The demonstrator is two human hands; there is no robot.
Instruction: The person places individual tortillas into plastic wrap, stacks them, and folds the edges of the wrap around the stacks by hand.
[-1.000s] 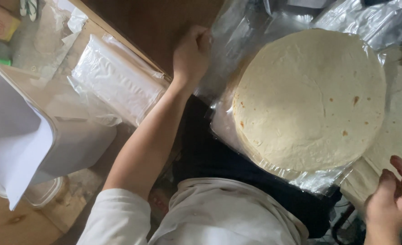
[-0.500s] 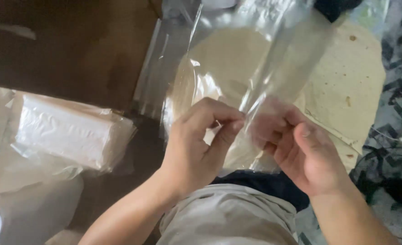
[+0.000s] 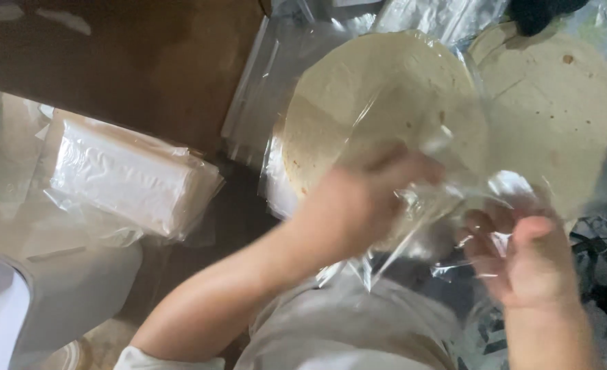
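- A clear plastic bag (image 3: 454, 199) sits at centre frame, pinched between both hands above a stack of flat tortillas (image 3: 379, 109).
- The left hand (image 3: 358, 205) has its grip clamped on the film; the right hand (image 3: 523, 260), at 4 o'clock, pinches the other side.
- Better to part the layers slowly — thin film tears.
- At 9 o'clock, a wrapped white packet (image 3: 122, 178) lies on the dark bench (image 3: 132, 68); the room is dim.
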